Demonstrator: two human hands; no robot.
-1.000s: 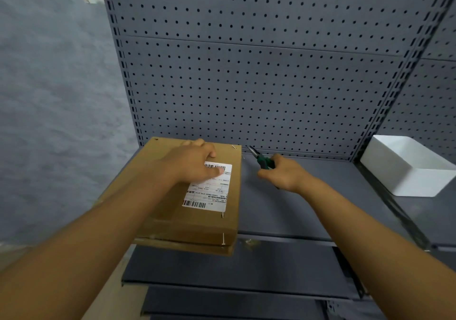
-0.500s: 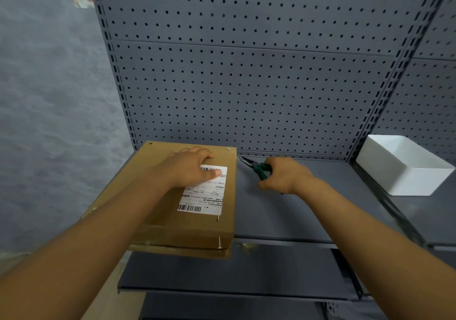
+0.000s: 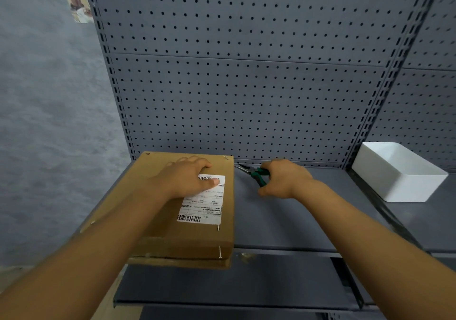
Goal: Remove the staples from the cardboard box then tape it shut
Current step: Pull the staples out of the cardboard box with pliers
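A flat brown cardboard box (image 3: 158,233) with a white shipping label (image 3: 204,206) lies on the grey shelf (image 3: 283,221), its near edge overhanging the shelf front. Metal staples show at its far right corner (image 3: 226,158), beside the label (image 3: 218,227) and on the near right edge (image 3: 220,252). My left hand (image 3: 187,179) rests flat on the box top, thumb on the label. My right hand (image 3: 283,179) grips green-handled pliers (image 3: 254,171) just right of the box. The jaws point left toward the far right corner and stop a little short of it.
A white open bin (image 3: 399,171) stands on the shelf at the right. A grey pegboard wall (image 3: 246,85) rises right behind the box. Lower grey shelves (image 3: 234,282) jut out below the front edge. A grey wall lies to the left.
My right hand lowered the pliers so the jaws now point left at the box's far right corner. The left hand stayed on the box. The view shifted slightly.
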